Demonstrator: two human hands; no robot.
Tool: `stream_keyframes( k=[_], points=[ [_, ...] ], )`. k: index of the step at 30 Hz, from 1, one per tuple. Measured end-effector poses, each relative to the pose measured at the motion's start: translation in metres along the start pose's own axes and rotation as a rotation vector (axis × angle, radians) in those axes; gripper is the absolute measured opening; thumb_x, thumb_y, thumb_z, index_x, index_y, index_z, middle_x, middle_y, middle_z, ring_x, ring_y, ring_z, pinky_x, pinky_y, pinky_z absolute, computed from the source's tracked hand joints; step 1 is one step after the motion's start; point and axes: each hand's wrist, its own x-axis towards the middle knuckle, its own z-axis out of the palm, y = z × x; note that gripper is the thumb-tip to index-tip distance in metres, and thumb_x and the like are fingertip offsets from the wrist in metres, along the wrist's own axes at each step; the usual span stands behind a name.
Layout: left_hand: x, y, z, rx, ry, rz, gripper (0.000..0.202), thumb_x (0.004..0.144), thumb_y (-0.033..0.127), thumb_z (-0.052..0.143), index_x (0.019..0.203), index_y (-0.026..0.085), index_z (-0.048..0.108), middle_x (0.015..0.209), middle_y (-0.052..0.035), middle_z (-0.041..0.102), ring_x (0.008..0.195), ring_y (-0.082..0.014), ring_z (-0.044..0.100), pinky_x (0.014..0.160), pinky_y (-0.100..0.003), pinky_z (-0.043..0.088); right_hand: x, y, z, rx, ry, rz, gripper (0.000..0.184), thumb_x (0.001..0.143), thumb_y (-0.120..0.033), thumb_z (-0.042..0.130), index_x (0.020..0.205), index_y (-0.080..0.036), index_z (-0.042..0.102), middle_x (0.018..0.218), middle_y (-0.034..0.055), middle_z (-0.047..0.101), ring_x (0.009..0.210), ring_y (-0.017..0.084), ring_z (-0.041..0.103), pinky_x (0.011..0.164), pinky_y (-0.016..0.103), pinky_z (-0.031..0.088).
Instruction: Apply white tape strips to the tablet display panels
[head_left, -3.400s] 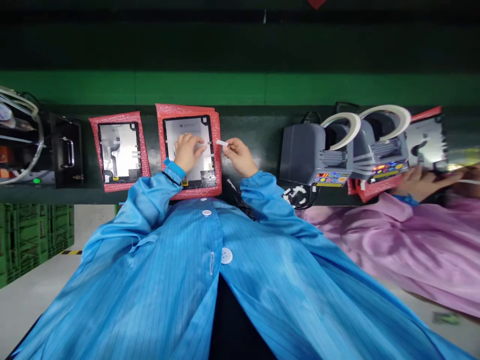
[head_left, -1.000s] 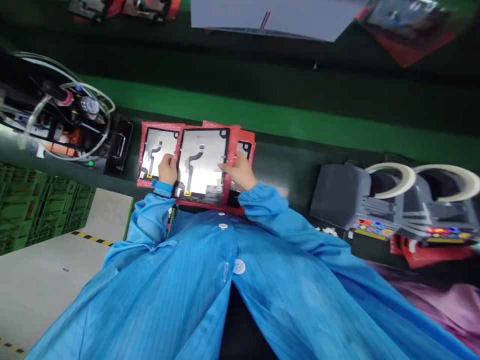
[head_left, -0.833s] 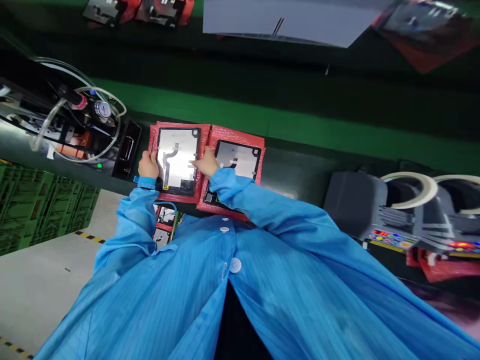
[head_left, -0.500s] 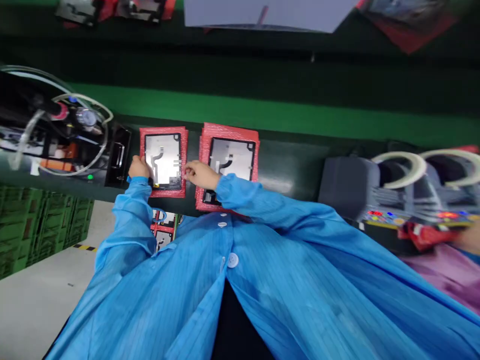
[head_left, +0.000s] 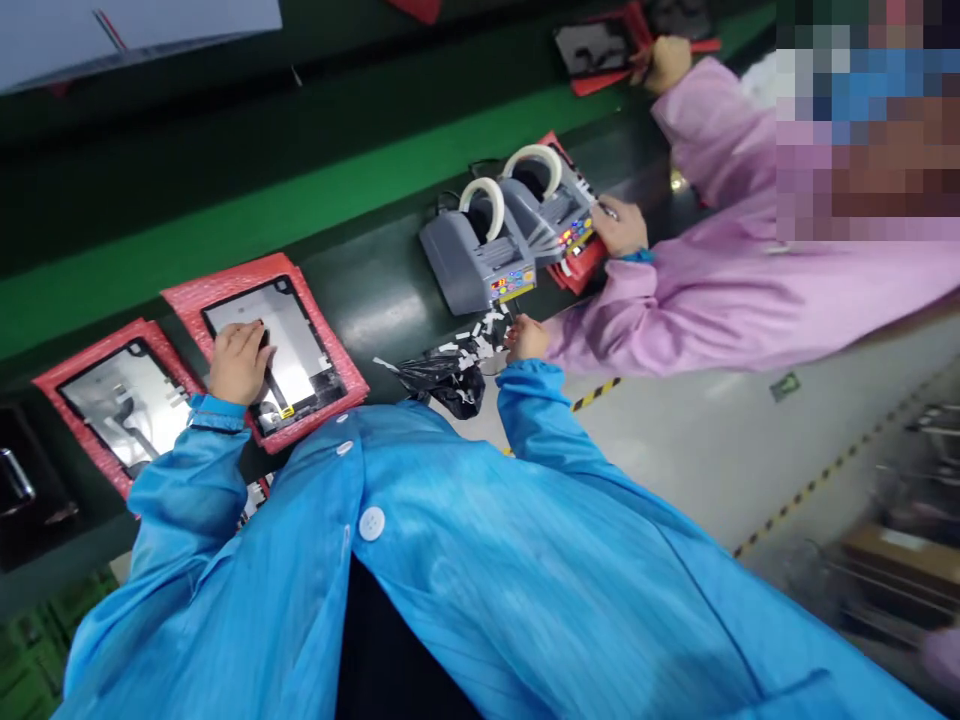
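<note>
My left hand (head_left: pixel 238 360) rests on a silvery metal panel (head_left: pixel 296 350) that lies in red bubble wrap (head_left: pixel 334 375) on the dark bench, its fingers bent down against the panel's top-left part. A second panel in red wrap (head_left: pixel 124 400) lies just left of it. My right hand (head_left: pixel 527 338) is out to the right, fingers curled together beside several white tape strips (head_left: pixel 474 343) in front of a grey tape dispenser (head_left: pixel 480 258). What the right fingers pinch, if anything, is too small to see.
A crumpled black bag (head_left: pixel 442 378) lies by the strips. A second dispenser (head_left: pixel 551 200) stands behind the first. A co-worker in a pink coat (head_left: pixel 705 290) has one hand (head_left: pixel 619 225) at it and the other (head_left: pixel 664 62) on a far red-wrapped panel (head_left: pixel 596 48).
The view has swung right. My right hand left the panels and reached over to the tape strips by the dispenser. My left hand moved from the left panel onto the right one.
</note>
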Motion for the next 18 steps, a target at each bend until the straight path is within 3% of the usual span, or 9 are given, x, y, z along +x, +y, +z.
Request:
stream_keyframes(
  k=[5,8,11,14,16,18],
  points=[
    [0.005,0.001,0.011,0.039,-0.072,-0.006,0.058,0.085,0.045,0.041,0.128,0.010,0.056,0.140,-0.0212,0.054,0.133,-0.0354,0.047,0.119,-0.053,0.027,0.010,0.000,0.003,0.110,-0.180,0.168,0.031,0.086,-0.039,0.060,0.065,-0.019,0.051,0.054,-0.0038,0.052,0.044,0.005,0.047,0.040,0.015,0.036],
    [0.003,0.005,0.008,0.074,-0.079,-0.018,0.057,0.084,0.043,0.043,0.130,0.010,0.055,0.139,-0.0209,0.056,0.132,-0.0356,0.049,0.120,-0.055,0.024,0.007,0.001,0.007,0.124,-0.230,0.169,0.025,0.086,-0.032,0.062,0.067,-0.018,0.053,0.059,-0.0022,0.056,0.050,0.006,0.051,0.041,0.015,0.037],
    [0.000,0.009,0.006,0.102,-0.071,-0.019,0.054,0.084,0.040,0.045,0.130,0.015,0.055,0.140,-0.0171,0.057,0.131,-0.0351,0.049,0.119,-0.058,0.022,0.006,0.006,0.009,0.112,-0.143,0.006,0.019,0.085,-0.020,0.060,0.068,-0.018,0.053,0.058,-0.0041,0.053,0.053,0.005,0.049,0.044,0.014,0.038],
    [-0.003,0.012,0.008,0.132,-0.071,-0.008,0.052,0.086,0.038,0.044,0.132,0.016,0.055,0.141,-0.0153,0.057,0.133,-0.0350,0.048,0.120,-0.059,0.019,0.007,0.012,0.005,0.080,0.017,-0.180,0.020,0.086,-0.022,0.058,0.068,-0.019,0.049,0.057,-0.0062,0.049,0.055,0.005,0.048,0.048,0.014,0.040],
    [-0.004,0.013,0.009,0.148,-0.076,0.008,0.053,0.088,0.038,0.041,0.133,0.014,0.055,0.143,-0.0165,0.055,0.134,-0.0356,0.046,0.119,-0.059,0.018,0.008,0.015,0.003,0.109,0.065,-0.209,0.020,0.089,-0.026,0.054,0.071,-0.019,0.048,0.060,-0.0063,0.051,0.056,0.006,0.051,0.050,0.015,0.040],
    [-0.004,0.012,0.011,0.153,-0.075,0.023,0.054,0.089,0.039,0.040,0.132,0.011,0.055,0.145,-0.0183,0.052,0.135,-0.0365,0.045,0.119,-0.059,0.019,0.008,0.016,0.002,0.178,0.024,-0.139,0.018,0.092,-0.028,0.049,0.077,-0.019,0.048,0.065,-0.0056,0.056,0.058,0.006,0.055,0.049,0.015,0.040]
  ],
)
